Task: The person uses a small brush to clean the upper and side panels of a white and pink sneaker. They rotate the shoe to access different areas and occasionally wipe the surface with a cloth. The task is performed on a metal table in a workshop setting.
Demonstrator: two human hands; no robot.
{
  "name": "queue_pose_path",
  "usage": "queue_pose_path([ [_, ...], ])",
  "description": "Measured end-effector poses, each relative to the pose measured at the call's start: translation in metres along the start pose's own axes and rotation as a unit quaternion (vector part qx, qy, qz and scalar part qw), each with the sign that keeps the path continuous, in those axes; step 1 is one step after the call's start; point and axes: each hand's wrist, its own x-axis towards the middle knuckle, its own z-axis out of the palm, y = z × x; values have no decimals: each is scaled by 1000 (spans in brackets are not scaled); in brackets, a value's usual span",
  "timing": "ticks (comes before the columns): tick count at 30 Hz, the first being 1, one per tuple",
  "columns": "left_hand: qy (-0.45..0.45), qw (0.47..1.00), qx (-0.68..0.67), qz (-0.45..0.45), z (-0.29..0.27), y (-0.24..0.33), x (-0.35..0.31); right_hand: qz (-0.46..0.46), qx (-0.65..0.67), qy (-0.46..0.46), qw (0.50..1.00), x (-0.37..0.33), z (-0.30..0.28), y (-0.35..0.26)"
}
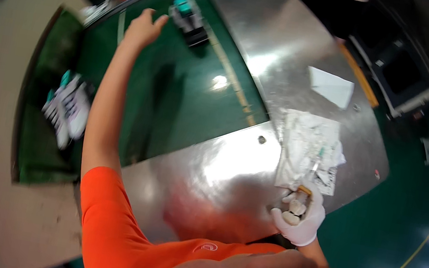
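Steel counter (232, 166) carries an opened clear packet (309, 148); a small syringe-like part (305, 191) is gripped in the gloved right hand (300, 218) just below it. The bare left hand (142, 26) is stretched, open and empty, toward packaged items (189, 17) on the green belt (177, 87).

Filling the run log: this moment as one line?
left hand: bare, raised over green belt | right hand: white glove, holding small part | clear bag on steel table
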Motion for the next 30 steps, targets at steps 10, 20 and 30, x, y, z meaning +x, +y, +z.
queue_pose_path([
  [10, -138, 950, -114, -254, 54, 76, 105, 27, -15, -8, 1000, -8, -15, -6],
  [20, 234, 936, -248, -90, 22, 3, -71, -96, -91, 21, 991, -2, 1, -5],
  [30, 72, 951, -71, 293, -139, 81, -339, -49, -9, -52, 997, 4, -10, -7],
])
